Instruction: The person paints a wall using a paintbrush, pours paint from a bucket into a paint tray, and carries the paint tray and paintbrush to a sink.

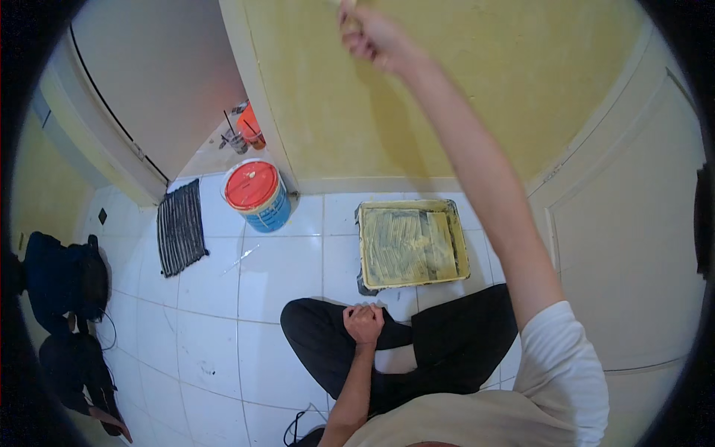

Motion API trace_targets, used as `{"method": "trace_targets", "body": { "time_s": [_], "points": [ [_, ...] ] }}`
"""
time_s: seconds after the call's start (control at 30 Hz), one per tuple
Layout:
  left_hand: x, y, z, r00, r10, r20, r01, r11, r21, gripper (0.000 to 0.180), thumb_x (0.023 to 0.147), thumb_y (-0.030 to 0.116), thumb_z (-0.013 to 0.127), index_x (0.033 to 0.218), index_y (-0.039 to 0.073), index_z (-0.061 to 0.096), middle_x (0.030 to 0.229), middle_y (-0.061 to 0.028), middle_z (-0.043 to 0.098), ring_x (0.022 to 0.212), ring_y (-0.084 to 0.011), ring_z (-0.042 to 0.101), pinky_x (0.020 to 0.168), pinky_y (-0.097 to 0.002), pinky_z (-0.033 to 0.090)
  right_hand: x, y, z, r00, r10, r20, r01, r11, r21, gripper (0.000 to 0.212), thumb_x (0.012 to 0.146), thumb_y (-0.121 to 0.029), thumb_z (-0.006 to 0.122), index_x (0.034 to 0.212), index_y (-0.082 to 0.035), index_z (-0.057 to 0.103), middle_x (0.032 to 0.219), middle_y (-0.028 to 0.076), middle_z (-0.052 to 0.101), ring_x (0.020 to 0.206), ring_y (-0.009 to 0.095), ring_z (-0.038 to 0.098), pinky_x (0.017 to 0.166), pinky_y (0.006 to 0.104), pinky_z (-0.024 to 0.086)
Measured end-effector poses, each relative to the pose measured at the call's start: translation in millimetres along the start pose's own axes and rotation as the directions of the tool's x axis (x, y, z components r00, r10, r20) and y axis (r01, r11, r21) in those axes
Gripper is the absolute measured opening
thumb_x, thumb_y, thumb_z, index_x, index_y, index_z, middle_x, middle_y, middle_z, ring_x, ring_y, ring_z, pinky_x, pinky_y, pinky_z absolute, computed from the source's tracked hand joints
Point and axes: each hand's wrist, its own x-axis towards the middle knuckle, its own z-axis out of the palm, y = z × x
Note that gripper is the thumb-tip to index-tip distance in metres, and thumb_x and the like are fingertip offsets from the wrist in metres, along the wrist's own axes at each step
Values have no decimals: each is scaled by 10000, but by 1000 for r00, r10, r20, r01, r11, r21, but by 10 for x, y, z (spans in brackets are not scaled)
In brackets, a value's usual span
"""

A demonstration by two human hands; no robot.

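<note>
High against the yellow wall (477, 82), my right hand (372, 36) is closed around a pale-handled tool (353, 24). The tool's working end is cut off by the top edge, so its kind is unclear. My right arm stretches up across the paint tray (463, 277). This rectangular tray is coated with streaky yellow paint and lies on the floor before my crossed legs. My left hand (363, 325) rests on my dark trousers with its fingers curled in, and nothing shows in it. It lies just below the tray's left corner.
A blue paint bucket (267, 216) with a red lid stands left by the doorway, beside a ribbed dark mat (181, 227). Past the doorway are plastic cups (238, 143) and an orange container (248, 123). Dark clothing (63, 283) shows far left; a panelled door (633, 253) stands right.
</note>
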Motion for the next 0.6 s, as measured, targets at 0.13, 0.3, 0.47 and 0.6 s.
{"method": "trace_targets", "body": {
  "time_s": [0.13,0.3,0.47,0.6],
  "points": [
    [313,-367,26,997,79,-17,-78,995,63,261,768,90,594,512,42,585,555,-86,606,586,-218,586,677,-378,440,-76,1134,-62,982,131,-139,-122,990,77,311,991,-430,455,834,-162,432,603,-66,360,459,57,277,391,220,210],
    [266,-431,-7,997,75,-4,-75,992,102,267,763,76,587,497,50,575,541,-83,596,573,-217,589,687,-375,442,-371,2470,-9,915,350,-203,-310,929,204,382,983,-466,459,767,-154,421,576,-70,348,422,50,262,370,223,201],
    [348,-414,43,996,83,-31,-82,995,54,267,762,93,604,498,56,598,549,-80,611,583,-213,600,700,-367,445,-617,3364,-32,806,570,-159,-488,792,366,408,962,-462,493,701,-156,421,538,-63,317,381,61,219,345,240,165],
    [313,-460,-34,999,42,16,-43,994,96,266,769,93,597,505,57,600,565,-80,625,590,-214,603,703,-365,439,-744,3707,114,764,616,-193,-546,776,316,424,964,-494,477,721,-152,414,538,-64,310,396,55,235,330,232,162]
  ]
}}
